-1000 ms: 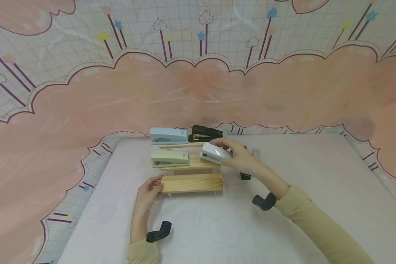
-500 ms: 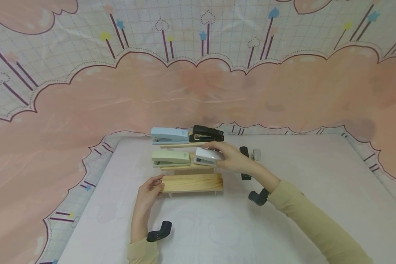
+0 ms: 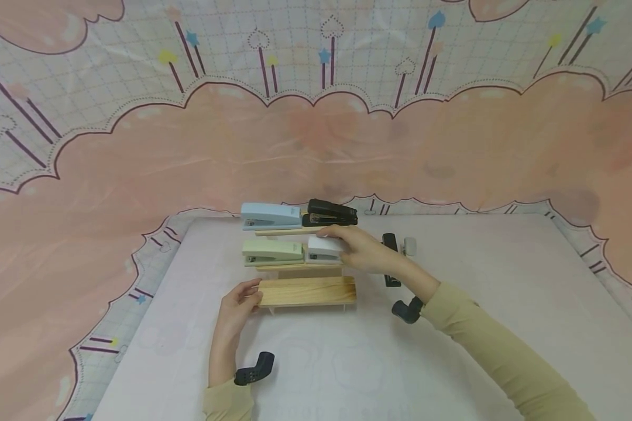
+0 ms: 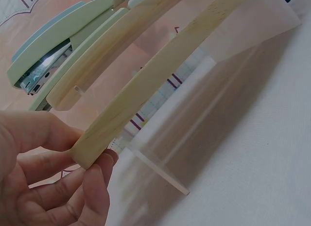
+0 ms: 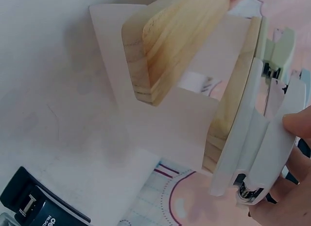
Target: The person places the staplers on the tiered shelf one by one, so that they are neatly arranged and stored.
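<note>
My left hand [image 3: 237,307] pinches the left end of the lowest wooden board [image 3: 306,291] of a three-tier display rack; the left wrist view shows thumb and fingers on that board end [image 4: 90,150]. With my right hand [image 3: 367,251] I grip a white stapler [image 3: 323,249], which sits on the right half of the middle board [image 5: 226,114]. A pale green stapler [image 3: 272,251] lies to its left on the same board. On the top board [image 3: 289,232] are a light blue stapler [image 3: 271,216] and a black stapler [image 3: 329,213].
Right of the rack, a black stapler [image 3: 392,280] lies on the white table [image 3: 453,351], beside a grey-white item [image 3: 409,245] partly behind it. Clear side supports [image 4: 257,36] hold the boards up. A patterned backdrop [image 3: 316,146] rises behind the table.
My right hand has moved left with the white stapler, bringing it from a tilted position to level on the middle board, close to the green one. The left hand has stayed in place.
</note>
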The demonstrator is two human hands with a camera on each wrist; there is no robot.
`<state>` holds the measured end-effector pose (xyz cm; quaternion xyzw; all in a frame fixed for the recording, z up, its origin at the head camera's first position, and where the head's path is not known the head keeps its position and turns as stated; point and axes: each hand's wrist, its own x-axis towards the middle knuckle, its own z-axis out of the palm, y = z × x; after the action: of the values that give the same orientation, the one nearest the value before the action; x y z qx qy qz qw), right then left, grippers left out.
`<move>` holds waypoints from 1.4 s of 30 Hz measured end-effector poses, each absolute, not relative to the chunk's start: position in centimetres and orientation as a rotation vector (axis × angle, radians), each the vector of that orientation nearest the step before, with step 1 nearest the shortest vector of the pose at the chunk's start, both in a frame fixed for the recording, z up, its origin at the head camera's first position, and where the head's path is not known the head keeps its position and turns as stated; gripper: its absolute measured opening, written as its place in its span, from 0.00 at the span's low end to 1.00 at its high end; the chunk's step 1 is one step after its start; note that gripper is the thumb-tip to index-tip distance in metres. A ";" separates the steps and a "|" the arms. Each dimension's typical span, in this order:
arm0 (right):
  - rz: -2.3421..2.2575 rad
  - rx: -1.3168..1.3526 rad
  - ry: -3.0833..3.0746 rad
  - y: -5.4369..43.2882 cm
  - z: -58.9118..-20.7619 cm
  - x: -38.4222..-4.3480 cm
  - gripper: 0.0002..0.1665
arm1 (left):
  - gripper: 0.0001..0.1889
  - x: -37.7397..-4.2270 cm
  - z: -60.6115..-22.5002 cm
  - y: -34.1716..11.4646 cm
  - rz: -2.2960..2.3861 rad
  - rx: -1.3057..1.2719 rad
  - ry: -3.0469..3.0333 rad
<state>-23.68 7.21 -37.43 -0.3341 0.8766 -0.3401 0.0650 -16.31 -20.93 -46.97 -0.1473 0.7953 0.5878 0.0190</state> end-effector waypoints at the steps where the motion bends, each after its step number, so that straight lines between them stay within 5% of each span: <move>1: -1.020 -1.009 2.653 7.2 -37.4 -23.7 0.35 | 0.21 -16.3 -47.0 -20.9 1.822 -0.457 2.470; 42: -1.662 -0.796 2.900 10.5 -38.7 -19.6 0.22 | 0.21 -16.3 -46.9 -20.7 1.817 -0.490 2.479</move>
<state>-19.58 10.49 -38.75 -0.2292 0.8349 -0.4785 -0.1467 -16.34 -20.71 -46.93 -0.1573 0.7964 0.5837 0.0144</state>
